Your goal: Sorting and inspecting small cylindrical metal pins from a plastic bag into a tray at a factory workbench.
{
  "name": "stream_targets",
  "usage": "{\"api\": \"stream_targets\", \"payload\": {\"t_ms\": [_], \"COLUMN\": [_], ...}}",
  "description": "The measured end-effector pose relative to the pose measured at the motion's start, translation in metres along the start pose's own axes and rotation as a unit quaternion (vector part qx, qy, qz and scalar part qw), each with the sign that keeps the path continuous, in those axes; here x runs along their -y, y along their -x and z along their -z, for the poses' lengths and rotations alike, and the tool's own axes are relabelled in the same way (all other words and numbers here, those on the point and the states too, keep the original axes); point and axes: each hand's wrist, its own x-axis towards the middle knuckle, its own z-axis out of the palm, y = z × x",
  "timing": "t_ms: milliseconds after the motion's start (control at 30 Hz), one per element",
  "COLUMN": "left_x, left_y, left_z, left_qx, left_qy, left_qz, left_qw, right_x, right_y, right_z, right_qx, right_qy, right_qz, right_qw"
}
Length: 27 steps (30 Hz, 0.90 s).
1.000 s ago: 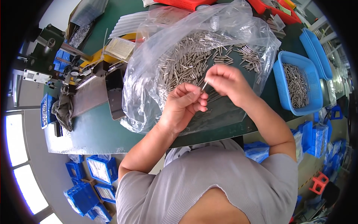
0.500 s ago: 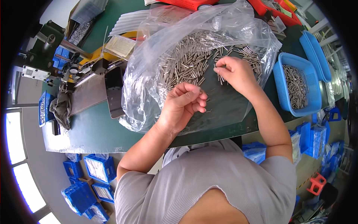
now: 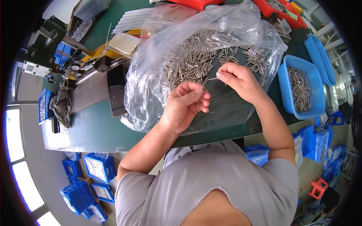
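Between the thumb and forefinger of my right hand (image 3: 241, 82) is a thin metal pin (image 3: 213, 78), its free end pointing left toward my other hand. My left hand (image 3: 185, 101) is closed in a pinch, fingers curled; something small may sit at its fingertips, but I cannot make it out. Just beyond both hands, a heap of metal pins (image 3: 190, 64) lies in a large clear plastic bag (image 3: 141, 94) spread over the green table (image 3: 94, 130). A smaller cluster of pins (image 3: 255, 60) lies beyond my right hand.
At the right stands a blue basket (image 3: 283, 88) with more pins, beside stacked blue trays (image 3: 320, 56). A dark phone-like slab (image 3: 116, 90) and a bench fixture (image 3: 71, 69) are at the left. Red bins (image 3: 281, 15) stand at the far side.
My right hand has drawn back slightly from the pins, and a pin now shows in its fingers, pointing left. My left hand has hardly moved.
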Motion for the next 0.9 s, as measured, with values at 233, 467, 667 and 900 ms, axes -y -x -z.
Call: {"api": "stream_targets", "payload": {"t_ms": [233, 467, 667, 900], "left_x": [0.000, 0.000, -0.001, -0.001], "left_y": [0.000, 0.000, 0.001, -0.002], "left_z": [-0.003, -0.003, -0.002, -0.004], "left_qx": [-0.005, -0.001, -0.005, 0.008], "left_qy": [-0.007, -0.024, -0.019, -0.030], "left_qz": [0.024, 0.031, 0.026, 0.030], "left_qw": [1.000, 0.999, 0.999, 0.999], "right_x": [0.017, 0.022, 0.021, 0.020], "right_y": [0.007, 0.010, 0.011, 0.011], "right_z": [-0.006, -0.008, -0.014, -0.020], "right_qx": [0.044, 0.006, 0.001, 0.019], "right_qy": [-0.039, 0.009, -0.003, -0.036], "right_qz": [0.022, 0.050, 0.092, 0.073], "right_qw": [0.998, 0.999, 0.996, 0.997]}}
